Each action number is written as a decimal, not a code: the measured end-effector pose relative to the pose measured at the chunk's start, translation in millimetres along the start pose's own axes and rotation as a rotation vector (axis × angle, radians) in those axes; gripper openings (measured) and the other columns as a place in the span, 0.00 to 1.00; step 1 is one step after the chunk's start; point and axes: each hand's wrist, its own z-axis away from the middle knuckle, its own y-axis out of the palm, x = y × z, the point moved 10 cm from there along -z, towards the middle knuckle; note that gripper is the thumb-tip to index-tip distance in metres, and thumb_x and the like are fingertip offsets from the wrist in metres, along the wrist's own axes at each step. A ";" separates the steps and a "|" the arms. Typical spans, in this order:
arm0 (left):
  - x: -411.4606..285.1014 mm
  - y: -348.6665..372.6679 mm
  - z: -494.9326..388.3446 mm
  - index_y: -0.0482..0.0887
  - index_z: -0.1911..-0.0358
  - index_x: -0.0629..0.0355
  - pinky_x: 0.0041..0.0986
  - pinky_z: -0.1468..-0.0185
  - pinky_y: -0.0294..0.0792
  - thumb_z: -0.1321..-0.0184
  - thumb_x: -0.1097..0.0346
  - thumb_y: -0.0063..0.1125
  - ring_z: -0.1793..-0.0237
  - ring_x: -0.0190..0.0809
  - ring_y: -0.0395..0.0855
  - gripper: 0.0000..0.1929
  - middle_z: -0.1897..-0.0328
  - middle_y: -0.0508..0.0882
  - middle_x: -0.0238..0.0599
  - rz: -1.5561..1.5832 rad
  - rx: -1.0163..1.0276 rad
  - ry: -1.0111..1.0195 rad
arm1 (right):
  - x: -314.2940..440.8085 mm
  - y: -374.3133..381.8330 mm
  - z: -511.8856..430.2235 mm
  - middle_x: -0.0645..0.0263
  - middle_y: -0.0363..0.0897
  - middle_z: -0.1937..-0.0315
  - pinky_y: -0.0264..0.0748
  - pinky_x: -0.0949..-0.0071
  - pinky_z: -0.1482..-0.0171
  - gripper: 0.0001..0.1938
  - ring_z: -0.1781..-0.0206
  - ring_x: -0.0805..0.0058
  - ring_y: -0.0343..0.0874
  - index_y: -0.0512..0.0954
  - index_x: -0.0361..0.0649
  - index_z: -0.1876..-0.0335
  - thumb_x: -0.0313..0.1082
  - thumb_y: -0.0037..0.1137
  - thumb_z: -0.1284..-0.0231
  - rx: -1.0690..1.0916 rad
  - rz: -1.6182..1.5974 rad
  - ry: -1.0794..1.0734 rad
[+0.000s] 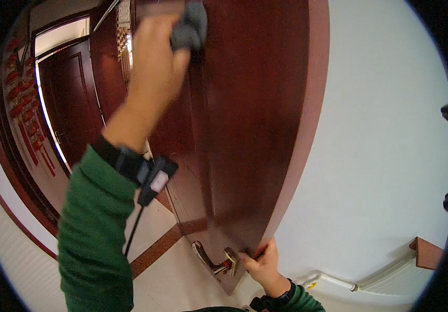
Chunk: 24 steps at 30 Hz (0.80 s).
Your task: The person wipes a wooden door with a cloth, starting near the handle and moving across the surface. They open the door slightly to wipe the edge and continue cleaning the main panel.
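Observation:
A dark red-brown wooden door (255, 97) stands open in front of me. High on its face my left hand (155, 43), blurred, grips a dark grey cloth (190, 29) against or very close to the panel; contact cannot be made out. Low down, my right hand (261, 263) is clasped around the door's edge, its thumb on the face beside the metal lever handle (204, 255). Its other fingers are partly hidden behind the edge. Both wrists wear black straps, and the left one (146, 173) carries a small device with a cable.
A pale wall (372, 128) rises to the right, with a white pipe and yellow valve (315, 280) by a radiator (393, 273) low down. Another dark door (70, 93) and red hanging decorations (27, 105) are at left. Pale floor tiles (161, 290) have a brown border strip.

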 end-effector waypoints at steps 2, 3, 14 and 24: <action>16.3 2.3 -38.0 0.72 0.47 0.63 0.40 0.40 0.64 0.54 0.73 0.56 0.46 0.58 0.72 0.25 0.49 0.74 0.53 -0.063 0.008 -0.037 | -0.1 0.7 1.3 0.59 0.76 0.62 0.73 0.70 0.56 0.31 0.61 0.72 0.75 0.68 0.36 0.49 0.36 0.72 0.60 0.027 -0.063 0.011; 24.8 4.7 -46.2 0.71 0.44 0.62 0.37 0.40 0.65 0.50 0.67 0.55 0.45 0.57 0.73 0.26 0.46 0.74 0.54 -0.113 0.055 -0.096 | -2.8 2.2 1.9 0.58 0.76 0.62 0.73 0.70 0.56 0.31 0.61 0.71 0.75 0.68 0.36 0.50 0.36 0.72 0.60 0.041 -0.082 0.043; -56.5 -17.2 87.9 0.71 0.50 0.66 0.41 0.42 0.63 0.55 0.79 0.57 0.48 0.56 0.70 0.24 0.49 0.72 0.53 0.250 0.058 -0.140 | 1.3 -1.3 -0.9 0.57 0.76 0.57 0.72 0.69 0.51 0.30 0.55 0.69 0.75 0.68 0.36 0.48 0.34 0.71 0.58 -0.002 -0.092 -0.066; 13.5 3.2 11.9 0.71 0.48 0.65 0.39 0.39 0.63 0.52 0.73 0.56 0.46 0.57 0.70 0.23 0.48 0.72 0.53 0.077 0.033 -0.200 | 3.4 5.0 0.5 0.57 0.77 0.57 0.73 0.70 0.52 0.31 0.55 0.71 0.75 0.68 0.35 0.47 0.37 0.72 0.56 0.051 -0.059 -0.027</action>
